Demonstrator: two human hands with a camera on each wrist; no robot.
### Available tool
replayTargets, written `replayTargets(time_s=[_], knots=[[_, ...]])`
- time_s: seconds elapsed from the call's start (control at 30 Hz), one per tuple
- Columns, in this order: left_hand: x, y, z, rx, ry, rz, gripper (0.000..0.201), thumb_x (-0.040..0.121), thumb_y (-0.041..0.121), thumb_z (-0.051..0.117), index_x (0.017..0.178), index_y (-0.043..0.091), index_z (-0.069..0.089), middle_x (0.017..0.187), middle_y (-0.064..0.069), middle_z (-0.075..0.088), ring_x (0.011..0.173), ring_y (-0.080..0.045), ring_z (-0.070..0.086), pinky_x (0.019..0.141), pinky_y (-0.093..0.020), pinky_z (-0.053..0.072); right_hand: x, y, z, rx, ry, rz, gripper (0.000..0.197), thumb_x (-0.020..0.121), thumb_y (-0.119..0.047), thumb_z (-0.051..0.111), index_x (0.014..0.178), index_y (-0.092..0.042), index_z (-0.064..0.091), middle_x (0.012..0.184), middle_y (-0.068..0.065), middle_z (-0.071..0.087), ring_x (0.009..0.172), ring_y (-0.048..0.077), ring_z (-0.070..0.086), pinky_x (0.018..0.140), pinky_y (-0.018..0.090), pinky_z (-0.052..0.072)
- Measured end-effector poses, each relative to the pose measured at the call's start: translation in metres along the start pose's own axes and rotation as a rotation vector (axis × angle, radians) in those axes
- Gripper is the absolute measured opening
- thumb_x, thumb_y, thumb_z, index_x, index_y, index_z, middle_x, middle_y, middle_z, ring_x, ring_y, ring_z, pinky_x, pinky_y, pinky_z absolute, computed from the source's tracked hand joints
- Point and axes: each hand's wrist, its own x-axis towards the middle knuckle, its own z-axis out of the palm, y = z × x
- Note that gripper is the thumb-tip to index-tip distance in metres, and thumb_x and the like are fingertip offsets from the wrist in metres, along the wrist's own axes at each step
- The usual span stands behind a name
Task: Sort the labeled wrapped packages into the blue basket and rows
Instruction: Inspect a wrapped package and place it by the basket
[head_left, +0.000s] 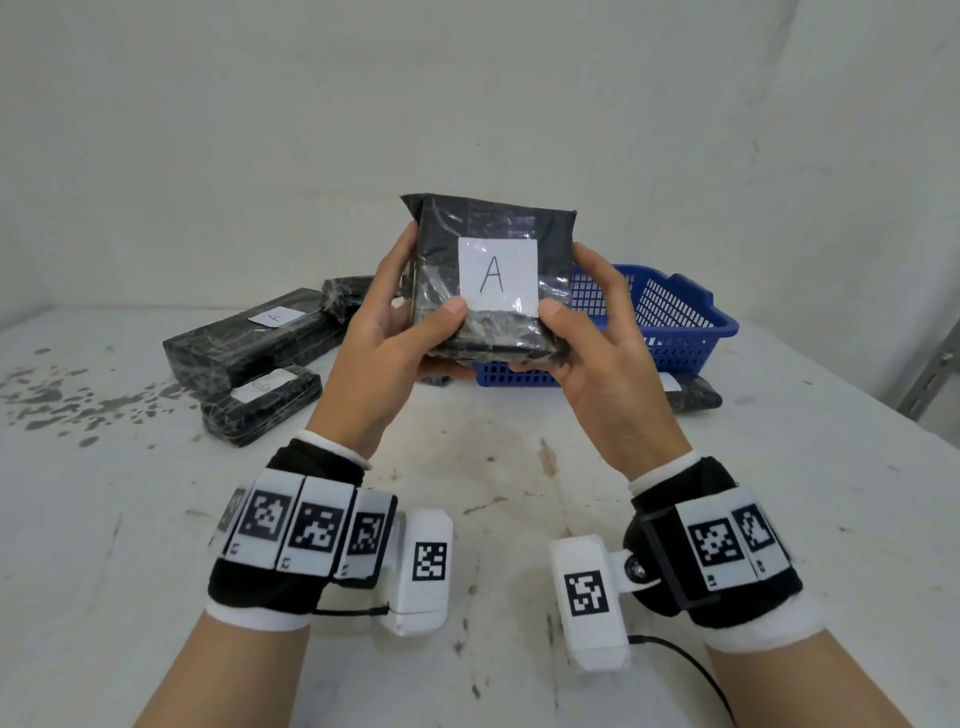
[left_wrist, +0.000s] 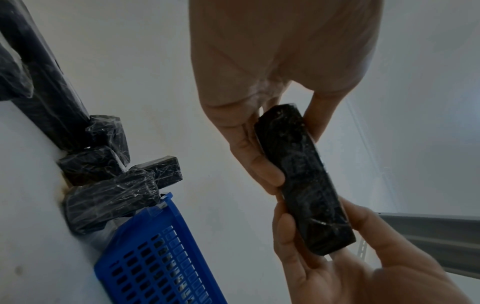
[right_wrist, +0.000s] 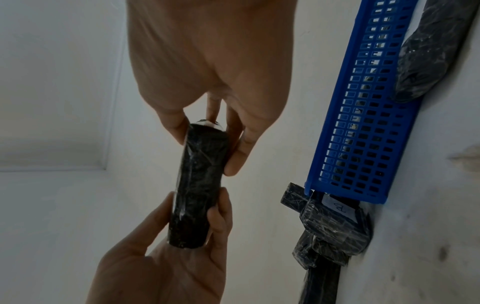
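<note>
I hold a black plastic-wrapped package upright above the table, its white label reading "A" facing me. My left hand grips its left side, thumb on the front. On the other side my right hand grips it the same way. The wrist views show the package edge-on, pinched between thumbs and fingers. Behind it stands the blue basket.
A long black package labelled "A" lies at the left, a smaller labelled one in front of it and another behind. One more package lies right of the basket. The white table is stained; a wall stands behind.
</note>
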Motion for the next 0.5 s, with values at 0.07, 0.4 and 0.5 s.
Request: replayTargets(time_s=[0.07,0.4,0.5], knots=[[0.000,0.000,0.000,-0.001,0.011,0.005,0.074,0.083,0.022,0.062,0.149,0.033,0.030,0.112,0.001,0.072,0.089,-0.024,0.071,0.074,-0.047,0.059,-0.001,-0.002,0.000,-0.006,-0.009,-0.014,0.051,0.099,-0.007,0.053,0.144,-0.027,0.037,0.106,0.001,0.077,0.104,0.022,0.070,0.099,0.048,0.053],[-0.006,0.000,0.012,0.021,-0.035,0.049,0.078,0.086,0.011,0.065,0.149,0.030,0.022,0.128,-0.009,0.064,0.108,-0.019,0.067,0.078,-0.031,0.058,-0.005,-0.002,0.003,-0.117,0.033,-0.070,0.076,0.086,-0.008,0.072,0.145,-0.033,0.031,0.111,0.004,0.076,0.107,0.022,0.071,0.093,0.037,0.056],[-0.006,0.002,0.011,0.011,-0.006,0.072,0.072,0.089,0.010,0.064,0.148,0.027,0.024,0.123,-0.008,0.066,0.105,-0.018,0.068,0.082,-0.034,0.058,-0.007,-0.002,0.005,-0.119,0.026,-0.071,0.076,0.086,-0.009,0.072,0.144,-0.032,0.030,0.112,0.008,0.076,0.107,0.023,0.072,0.095,0.038,0.056]])
